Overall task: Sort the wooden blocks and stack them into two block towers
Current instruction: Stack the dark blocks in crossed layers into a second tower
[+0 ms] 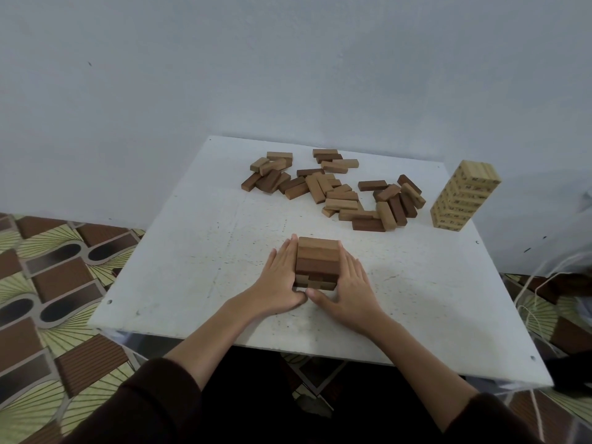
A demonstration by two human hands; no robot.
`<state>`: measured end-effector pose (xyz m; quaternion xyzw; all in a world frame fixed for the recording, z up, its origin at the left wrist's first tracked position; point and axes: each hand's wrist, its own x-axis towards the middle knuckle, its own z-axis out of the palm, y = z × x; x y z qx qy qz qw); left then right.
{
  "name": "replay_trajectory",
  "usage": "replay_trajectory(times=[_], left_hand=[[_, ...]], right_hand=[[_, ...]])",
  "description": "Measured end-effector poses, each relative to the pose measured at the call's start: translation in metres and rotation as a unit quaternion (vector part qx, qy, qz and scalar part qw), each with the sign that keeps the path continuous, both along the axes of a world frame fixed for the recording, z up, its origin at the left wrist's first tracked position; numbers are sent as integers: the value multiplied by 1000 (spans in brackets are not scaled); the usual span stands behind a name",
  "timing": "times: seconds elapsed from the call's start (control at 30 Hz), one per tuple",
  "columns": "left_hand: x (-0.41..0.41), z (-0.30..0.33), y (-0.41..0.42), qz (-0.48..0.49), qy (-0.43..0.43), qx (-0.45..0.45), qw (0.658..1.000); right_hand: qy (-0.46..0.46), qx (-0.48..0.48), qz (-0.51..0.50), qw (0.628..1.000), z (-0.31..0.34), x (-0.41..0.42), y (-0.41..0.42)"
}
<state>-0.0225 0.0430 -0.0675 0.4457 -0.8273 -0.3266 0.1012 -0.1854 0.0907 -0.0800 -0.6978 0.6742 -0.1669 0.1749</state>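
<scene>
On the far left, a patterned floor [48,283] of brown and yellow-green tiles runs beside the white table [198,251], which stands against a pale blue-grey wall [224,75]. Dark sleeves [144,402] cover both forearms at the bottom edge.

The left hand [278,277] lies flat on the table with its fingers straight and together, pressing against the left side of a short stack [317,262] of brown blocks near the middle of the table. The stack is a few layers high, with darker and lighter blocks mixed; its top layer runs side to side and the layer below shows its block ends toward the camera. The right hand [349,285] mirrors the left, fingers straight along the stack's right side, palm down on the table. The two thumbs meet just in front of the stack's near face.

Farther back, a loose pile [330,187] of dark and light blocks is scattered across the far half of the table, well apart from the stack. At the right rear corner stands a tall tower [464,197] of pale blocks, many layers high and upright. Thin white cords [531,283] hang beside the table's right edge.
</scene>
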Motion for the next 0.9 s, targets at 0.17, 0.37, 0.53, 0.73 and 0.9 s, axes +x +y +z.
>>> replay_trajectory(times=[0.17,0.37,0.53,0.73,0.9], left_hand=[[0,-4,-2,5,-2,-6,1000],[0,-4,-3,7,-9,-5,1000],[-1,-4,-2,8,-8,-2,1000],[16,15,-8,3,42,113,993],[40,26,-43,100,70,19,992]], right_hand=[[3,3,0,1000,0,0,-1],[14,1,5,1000,0,1,-1],[18,-2,2,1000,0,1,0],[-175,28,9,984,17,-11,3],[-170,-73,-65,981,47,-30,-40]])
